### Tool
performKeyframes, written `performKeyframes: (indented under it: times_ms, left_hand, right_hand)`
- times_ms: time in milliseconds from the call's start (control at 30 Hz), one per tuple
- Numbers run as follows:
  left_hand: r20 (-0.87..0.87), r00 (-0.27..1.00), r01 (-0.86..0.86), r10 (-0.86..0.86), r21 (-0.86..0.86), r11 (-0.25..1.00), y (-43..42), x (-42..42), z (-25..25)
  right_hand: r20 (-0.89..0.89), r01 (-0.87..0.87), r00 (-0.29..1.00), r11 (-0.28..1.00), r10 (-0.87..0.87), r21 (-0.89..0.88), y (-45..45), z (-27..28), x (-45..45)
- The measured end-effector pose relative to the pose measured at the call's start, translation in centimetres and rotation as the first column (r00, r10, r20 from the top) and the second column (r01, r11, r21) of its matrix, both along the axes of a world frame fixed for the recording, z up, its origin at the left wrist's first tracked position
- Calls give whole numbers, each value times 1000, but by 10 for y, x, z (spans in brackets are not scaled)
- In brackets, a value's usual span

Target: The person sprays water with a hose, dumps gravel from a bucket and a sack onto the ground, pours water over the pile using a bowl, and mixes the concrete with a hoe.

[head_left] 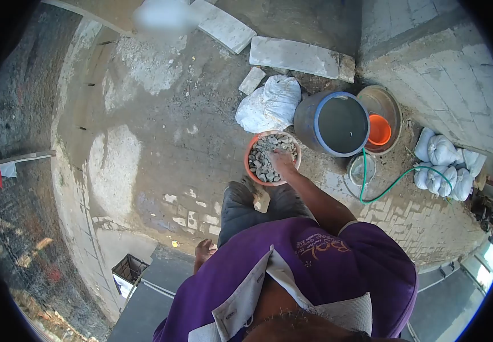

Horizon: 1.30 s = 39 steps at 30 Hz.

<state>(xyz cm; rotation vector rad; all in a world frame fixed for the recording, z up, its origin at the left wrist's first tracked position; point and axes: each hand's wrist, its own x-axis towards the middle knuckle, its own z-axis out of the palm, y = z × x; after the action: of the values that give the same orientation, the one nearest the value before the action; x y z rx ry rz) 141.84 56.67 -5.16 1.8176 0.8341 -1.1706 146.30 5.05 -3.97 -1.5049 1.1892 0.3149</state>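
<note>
Basin: the orange-rimmed basin (247, 162) sits on the ground just ahead of my knees, with grey stones (260, 164) heaped across it
Barrel: the blue barrel (313, 121), beside the basin on my right, holds dark, greenish-grey liquid
Wide tub: the brown tub (396, 105) stands behind the barrel with an orange bucket (378, 130) inside it
Small pail: the pale pail (362, 170) is near the barrel's foot; I cannot tell its contents
Stones: rough, angular, mixed in size, some paler than others
Right hand: my right hand (283, 163) is down in the basin on the stones; I cannot tell whether the fingers close on one
Left hand: my left hand (205, 251) hangs by my left knee, well apart from the right, fingers loosely bent
Edges: a white sack (269, 105) lies just beyond the basin, with concrete slabs (293, 57) behind it
Room: damp ground (183, 134) spreads wide to my left; on my right, a green hose (396, 183) curves across the ground
</note>
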Motion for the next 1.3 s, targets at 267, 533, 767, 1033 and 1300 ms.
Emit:
performKeyframes:
  times_ms: [267, 533, 767, 1033, 1300]
  left_hand:
    - [97, 976, -183, 196, -123, 975, -57, 135, -45]
    - [143, 959, -185, 246, -345, 920, -206, 431, -55]
    - [-120, 971, -92, 209, -986, -139, -452, 554, 219]
    - [-252, 966, -223, 59, -925, -308, -547, 624, 272]
    - [-40, 991, -27, 128, -994, -104, -750, 775, 201]
  right_hand:
    - [163, -298, 898, 838, 409, -458, 9, 69, 143]
    - [270, -170, 947, 985, 175, -44, -28, 204, 316]
    - [575, -134, 787, 972, 223, -193, -77, 385, 414]
    - [561, -217, 760, 941, 329, -259, -168, 448, 516]
    - [331, -186, 816, 757, 474, -626, -382, 408, 593]
